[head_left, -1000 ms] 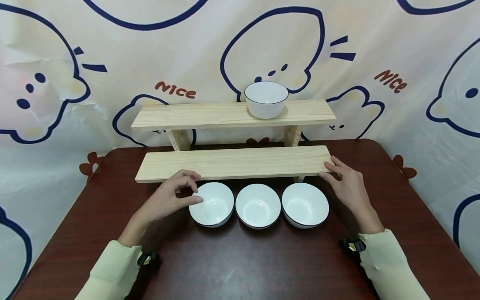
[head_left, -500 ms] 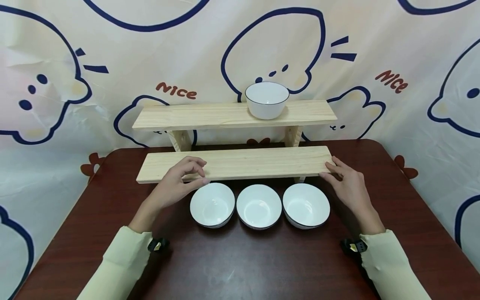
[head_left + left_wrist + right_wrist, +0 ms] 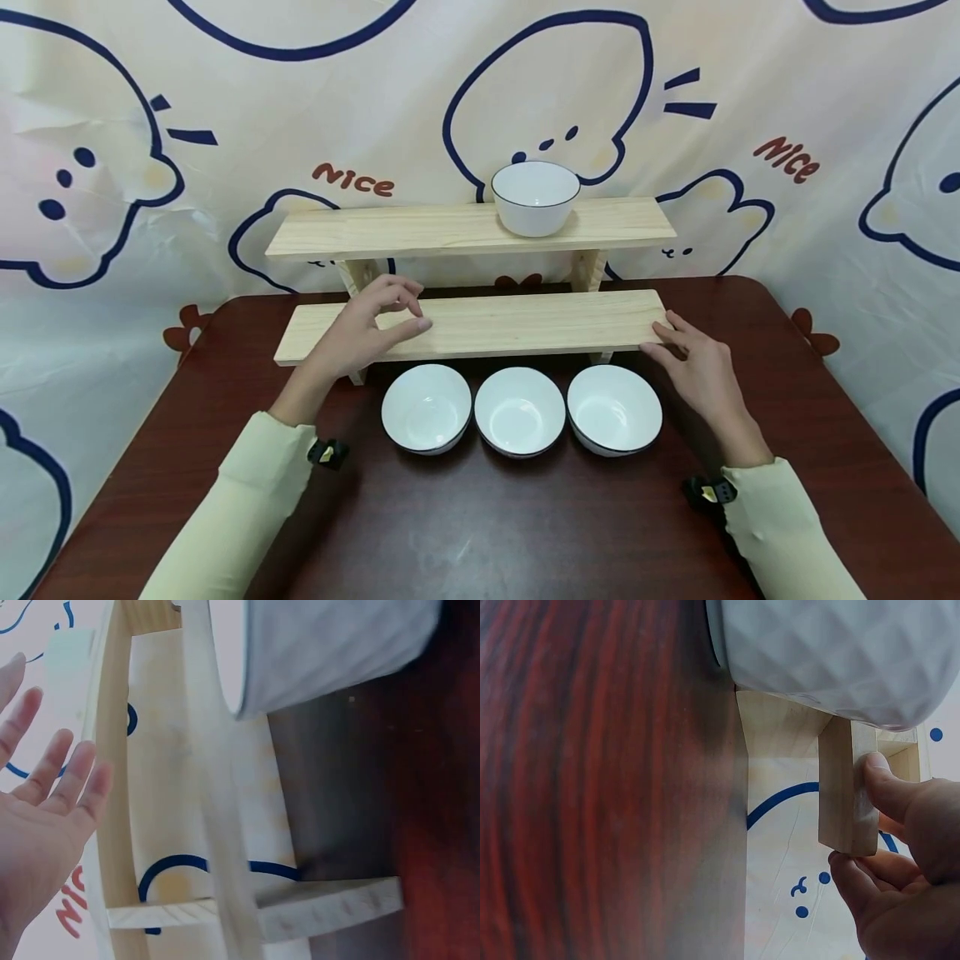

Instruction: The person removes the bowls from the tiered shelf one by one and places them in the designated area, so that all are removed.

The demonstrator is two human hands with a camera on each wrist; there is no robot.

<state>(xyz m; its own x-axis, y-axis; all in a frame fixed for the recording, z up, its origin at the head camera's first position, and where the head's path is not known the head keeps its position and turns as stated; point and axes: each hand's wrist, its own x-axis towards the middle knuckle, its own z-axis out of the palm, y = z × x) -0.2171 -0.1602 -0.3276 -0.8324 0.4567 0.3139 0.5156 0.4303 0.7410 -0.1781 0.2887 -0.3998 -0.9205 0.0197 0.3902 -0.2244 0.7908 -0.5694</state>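
A two-tier wooden shelf rack has an upper board [image 3: 405, 231] and a lower board [image 3: 532, 325]. My left hand [image 3: 367, 325] is raised over the left part of the lower board, holding nothing; its fingers are spread in the left wrist view. At the lower board's right end, my right hand [image 3: 697, 367] grips the corner, thumb on the front edge and fingers at the end, as the right wrist view shows. Three white bowls with dark rims stand in a row before the rack: left [image 3: 426, 410], middle [image 3: 520, 414] and right [image 3: 614, 412].
Another white bowl [image 3: 535, 200] stands on the upper board, right of its middle. Everything rests on a dark reddish-brown table [image 3: 480, 525]. A patterned cloth [image 3: 375, 100] hangs behind the rack and along the sides.
My left hand has moved up and away from the left bowl, over the lower board. The right hand stays at the board's right end, and the bowls keep their places.
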